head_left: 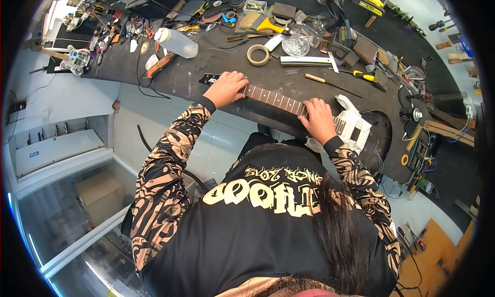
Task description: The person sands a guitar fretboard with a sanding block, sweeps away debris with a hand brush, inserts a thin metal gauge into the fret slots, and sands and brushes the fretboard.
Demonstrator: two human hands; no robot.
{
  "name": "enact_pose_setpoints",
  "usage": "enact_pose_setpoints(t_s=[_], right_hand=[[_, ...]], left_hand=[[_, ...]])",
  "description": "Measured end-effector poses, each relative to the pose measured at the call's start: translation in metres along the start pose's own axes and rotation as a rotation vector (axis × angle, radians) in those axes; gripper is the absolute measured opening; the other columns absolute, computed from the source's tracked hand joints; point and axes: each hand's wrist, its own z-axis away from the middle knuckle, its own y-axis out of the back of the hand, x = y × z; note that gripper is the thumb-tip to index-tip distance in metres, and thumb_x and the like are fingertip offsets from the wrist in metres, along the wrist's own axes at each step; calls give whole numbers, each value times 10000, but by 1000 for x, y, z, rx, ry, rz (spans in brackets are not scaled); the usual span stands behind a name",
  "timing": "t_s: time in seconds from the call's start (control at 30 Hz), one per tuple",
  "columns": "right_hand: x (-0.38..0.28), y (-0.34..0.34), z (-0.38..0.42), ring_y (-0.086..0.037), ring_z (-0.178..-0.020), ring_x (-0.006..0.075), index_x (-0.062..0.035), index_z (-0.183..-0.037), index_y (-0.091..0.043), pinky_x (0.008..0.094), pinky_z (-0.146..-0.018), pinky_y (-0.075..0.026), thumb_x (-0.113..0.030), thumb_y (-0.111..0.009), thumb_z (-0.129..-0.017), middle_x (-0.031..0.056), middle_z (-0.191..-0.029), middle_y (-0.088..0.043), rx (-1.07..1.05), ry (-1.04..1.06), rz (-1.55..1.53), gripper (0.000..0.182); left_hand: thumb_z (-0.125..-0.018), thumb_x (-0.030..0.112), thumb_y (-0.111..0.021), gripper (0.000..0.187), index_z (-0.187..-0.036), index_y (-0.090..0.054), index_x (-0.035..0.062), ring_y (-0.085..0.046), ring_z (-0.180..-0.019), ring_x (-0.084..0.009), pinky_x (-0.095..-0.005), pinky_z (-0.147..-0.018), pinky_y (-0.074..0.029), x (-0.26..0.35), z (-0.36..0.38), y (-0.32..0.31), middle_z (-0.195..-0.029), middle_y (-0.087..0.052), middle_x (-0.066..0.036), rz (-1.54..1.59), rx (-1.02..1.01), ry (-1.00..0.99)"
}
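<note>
An electric guitar lies face up along the front edge of the workbench, its fretboard showing between my hands. My left hand is closed over the neck beside the black headstock. Near the body end, my right hand grips the neck with its thumb towards the front edge. White paper or tape covers part of the dark guitar body. The undersides of the neck and of my fingers are hidden. Just behind the guitar lies a thin tool with a wooden handle.
On the dark workbench stand a plastic bottle, an orange power tool with a cable, a tape roll and a yellow-handled brush. A white-edged straight tool lies behind the neck. Clutter lines the back and right.
</note>
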Motion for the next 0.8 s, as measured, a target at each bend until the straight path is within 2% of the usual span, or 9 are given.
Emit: enact_pose_setpoints(t_s=[0.3, 0.4, 0.57, 0.67, 0.8], right_hand=[[-84, -61, -99, -637, -1256, 352, -64, -1358, -700, 484, -1046, -524, -268, -921, -941, 134, -1279, -654, -19, 69, -33, 514], [-96, -67, -104, -639, -1250, 348, -65, -1353, -702, 479, -1046, -525, -269, -917, -949, 131, -1271, -654, 14, 53, -45, 501], [-67, -47, -58, -644, -1301, 353, -79, -1420, -705, 495, -1118, -503, -295, -922, -955, 122, -1320, -681, 47, -54, -28, 557], [-34, -24, -8, -637, -1332, 358, -100, -1423, -710, 527, -1187, -461, -332, -934, -951, 113, -1350, -690, 76, -145, 49, 572], [-1, 0, 47, -628, -1350, 359, -87, -1473, -700, 528, -1198, -456, -337, -946, -931, 121, -1393, -681, 135, -242, 138, 646]], left_hand=[[-931, 228, -930, 481, -1347, -724, 105, -655, -1262, -306, -471, -1120, -497, -50, 28, 10, -1264, -681, -67, 57, 8, 2], [-927, 230, -933, 481, -1343, -728, 104, -653, -1262, -305, -474, -1134, -493, -57, 31, 6, -1261, -678, -63, 70, 32, -10], [-919, 266, -941, 481, -1323, -731, 113, -641, -1279, -292, -475, -1134, -480, -51, 26, 4, -1265, -673, -55, 80, 104, -65], [-939, 276, -932, 507, -1374, -734, 109, -642, -1298, -297, -485, -1160, -479, -39, 16, 1, -1303, -683, -58, 110, 62, -70], [-932, 280, -944, 503, -1362, -748, 107, -658, -1274, -300, -481, -1148, -478, -37, 9, -6, -1287, -698, -64, 163, 39, -92]])
